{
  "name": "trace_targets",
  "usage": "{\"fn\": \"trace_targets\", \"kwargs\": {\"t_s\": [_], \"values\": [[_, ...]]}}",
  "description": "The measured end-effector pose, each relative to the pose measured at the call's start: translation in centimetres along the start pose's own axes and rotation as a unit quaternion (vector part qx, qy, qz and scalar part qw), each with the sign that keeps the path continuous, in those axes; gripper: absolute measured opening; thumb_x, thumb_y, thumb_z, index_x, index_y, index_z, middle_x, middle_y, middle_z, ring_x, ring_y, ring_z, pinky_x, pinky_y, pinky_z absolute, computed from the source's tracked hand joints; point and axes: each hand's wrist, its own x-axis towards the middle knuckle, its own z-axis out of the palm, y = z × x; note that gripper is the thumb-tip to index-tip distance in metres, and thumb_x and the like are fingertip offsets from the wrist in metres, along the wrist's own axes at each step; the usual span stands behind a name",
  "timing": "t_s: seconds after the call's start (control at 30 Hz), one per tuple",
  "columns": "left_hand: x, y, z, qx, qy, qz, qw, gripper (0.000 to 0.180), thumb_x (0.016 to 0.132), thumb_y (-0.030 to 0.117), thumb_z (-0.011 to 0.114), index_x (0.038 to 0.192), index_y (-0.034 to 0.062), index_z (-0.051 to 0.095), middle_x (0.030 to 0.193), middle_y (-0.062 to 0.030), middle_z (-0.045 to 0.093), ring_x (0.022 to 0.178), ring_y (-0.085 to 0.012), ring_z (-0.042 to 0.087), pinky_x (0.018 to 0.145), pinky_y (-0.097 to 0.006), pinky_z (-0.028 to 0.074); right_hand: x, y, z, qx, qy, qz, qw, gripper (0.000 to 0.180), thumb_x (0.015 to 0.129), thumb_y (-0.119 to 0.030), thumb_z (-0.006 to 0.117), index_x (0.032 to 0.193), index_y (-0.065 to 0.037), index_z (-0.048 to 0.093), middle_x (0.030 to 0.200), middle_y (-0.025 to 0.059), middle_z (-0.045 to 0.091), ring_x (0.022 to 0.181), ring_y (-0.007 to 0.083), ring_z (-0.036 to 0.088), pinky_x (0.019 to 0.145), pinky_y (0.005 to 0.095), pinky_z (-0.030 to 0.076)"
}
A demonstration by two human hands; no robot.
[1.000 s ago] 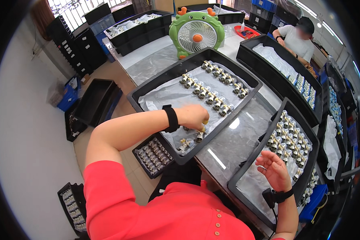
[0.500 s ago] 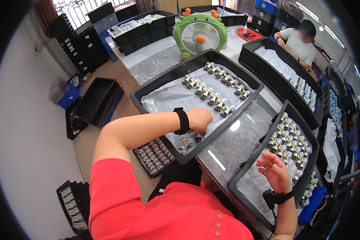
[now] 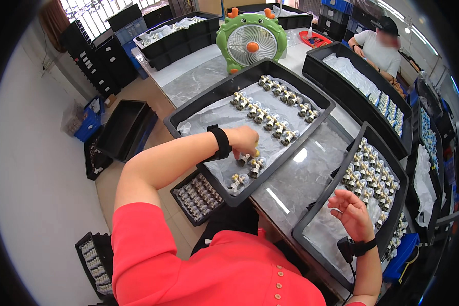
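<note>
Over the near part of the middle black tray (image 3: 188, 109), my left hand (image 3: 245, 140) points down with its fingers pinched. They close on a small dome-topped figurine (image 3: 244, 159), largely covered by the hand. Close beside it stand another dome-topped figurine (image 3: 258, 164) and a third one (image 3: 237, 181), nearer the tray's front corner. Farther in, several black, white and gold figurines (image 3: 271, 122) stand in rows on white sheeting (image 3: 214, 117). My right hand (image 3: 354, 217) hovers above the right black tray (image 3: 307, 224), fingers loosely bent and apart, holding nothing.
A green cartoon-shaped fan (image 3: 252, 41) stands behind the middle tray. Figurines (image 3: 370, 173) fill the right tray's far part. A co-worker (image 3: 380, 48) sits beyond a long black tray (image 3: 336, 84). Stacked black trays (image 3: 125, 127) and a filled tray (image 3: 198, 198) lie on the floor.
My left hand has shifted left and slightly up within the middle tray, uncovering figurines near its front corner. My right hand stays nearly in place.
</note>
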Motion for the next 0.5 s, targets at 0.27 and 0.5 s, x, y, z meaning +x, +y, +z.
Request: {"fn": "trace_targets", "kwargs": {"t_s": [0.27, 0.5], "values": [[-1.1, -0.1, -0.4, 0.039, 0.045, 0.004, 0.998, 0.049, 0.079, 0.032, 0.066, 0.108, -0.0061, 0.057, 0.084, -0.0178, 0.065, 0.061, -0.0231, 0.067, 0.057, -0.033, 0.053, 0.0, -0.1, 0.0, -0.005, -0.002, -0.002, 1.0, 0.053, 0.084, -0.03, 0.064, 0.127, -0.002, 0.048, 0.116, 0.0103, 0.06, 0.109, 0.0196, 0.056, 0.094, 0.0336, 0.043], [-3.9, 0.7, 1.6, 0.204, 0.041, 0.044, 0.977, 0.038, 0.071, 0.038, 0.072, 0.075, 0.0006, 0.069, 0.069, -0.0182, 0.064, 0.069, -0.0345, 0.064, 0.065, -0.042, 0.051, 0.0, 0.0, -0.2, -0.007, 0.003, 0.002, 1.0, 0.053, 0.085, -0.029, 0.064, 0.127, -0.003, 0.048, 0.116, 0.0102, 0.06, 0.109, 0.0196, 0.056, 0.094, 0.0335, 0.043]]}}
